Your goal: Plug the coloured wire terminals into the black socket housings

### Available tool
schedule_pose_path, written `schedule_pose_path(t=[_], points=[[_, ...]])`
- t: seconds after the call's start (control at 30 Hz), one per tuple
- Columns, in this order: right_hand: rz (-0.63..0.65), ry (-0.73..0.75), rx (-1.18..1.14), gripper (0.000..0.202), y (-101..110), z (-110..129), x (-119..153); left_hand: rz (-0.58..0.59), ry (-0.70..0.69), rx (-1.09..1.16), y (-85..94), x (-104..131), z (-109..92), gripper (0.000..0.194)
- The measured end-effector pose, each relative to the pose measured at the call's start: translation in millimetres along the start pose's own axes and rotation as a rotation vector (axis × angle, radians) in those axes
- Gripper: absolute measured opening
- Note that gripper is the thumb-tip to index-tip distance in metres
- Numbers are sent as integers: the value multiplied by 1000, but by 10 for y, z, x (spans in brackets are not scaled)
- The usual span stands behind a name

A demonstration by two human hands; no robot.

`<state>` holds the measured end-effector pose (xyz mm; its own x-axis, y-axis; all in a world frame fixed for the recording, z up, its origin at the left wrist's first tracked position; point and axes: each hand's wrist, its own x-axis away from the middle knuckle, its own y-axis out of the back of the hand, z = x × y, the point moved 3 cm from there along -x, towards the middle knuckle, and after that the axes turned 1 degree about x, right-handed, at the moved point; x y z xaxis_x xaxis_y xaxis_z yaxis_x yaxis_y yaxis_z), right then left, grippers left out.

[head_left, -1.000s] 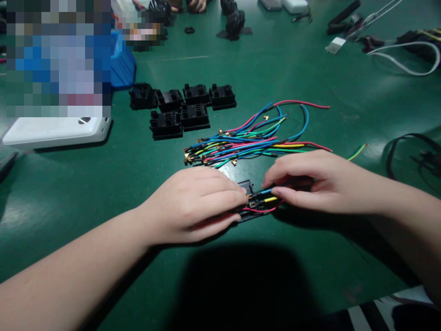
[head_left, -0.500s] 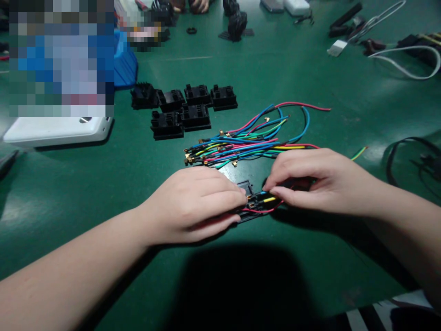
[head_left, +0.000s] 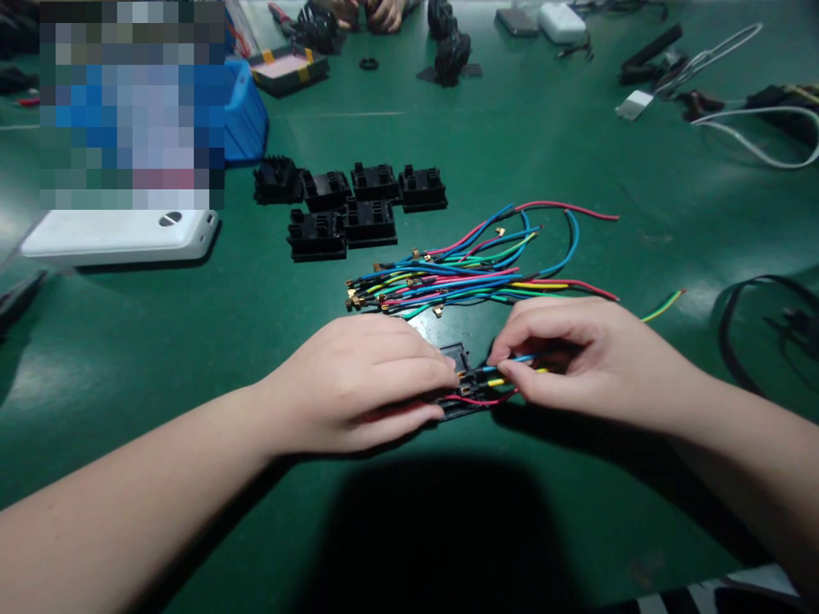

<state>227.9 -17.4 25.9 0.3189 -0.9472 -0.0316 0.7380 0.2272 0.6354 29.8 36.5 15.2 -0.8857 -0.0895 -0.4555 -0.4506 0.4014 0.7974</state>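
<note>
My left hand (head_left: 364,379) is closed over a black plastic socket housing (head_left: 455,354) and holds it against the green table. Most of the housing is hidden under the fingers. Between thumb and forefinger, my right hand (head_left: 576,354) pinches a blue wire (head_left: 491,368), whose end sits at the housing. A yellow wire (head_left: 496,383) runs from the housing under the right hand, and a red wire (head_left: 477,401) curves along the near side. Just beyond my hands lies a bundle of coloured wires (head_left: 461,277) with brass terminals at their left ends.
Several black housings (head_left: 369,223) stand in two rows behind the wires. To the left are a white power bank (head_left: 121,237) and a blue bin (head_left: 246,115). A black cable (head_left: 726,315) lies at the right. Another person's hands (head_left: 384,13) show at the far edge.
The view has shifted slightly. My right hand's fingertips have drawn a little lower on the blue wire, and more of that wire shows. My left hand keeps its hold on the housing.
</note>
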Motion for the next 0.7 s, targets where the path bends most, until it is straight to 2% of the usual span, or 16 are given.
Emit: schedule_pose_path(t=[0.7], points=[[56,-156,-149,6,-42,-79,-29,63,70,56,8,19,11,26]])
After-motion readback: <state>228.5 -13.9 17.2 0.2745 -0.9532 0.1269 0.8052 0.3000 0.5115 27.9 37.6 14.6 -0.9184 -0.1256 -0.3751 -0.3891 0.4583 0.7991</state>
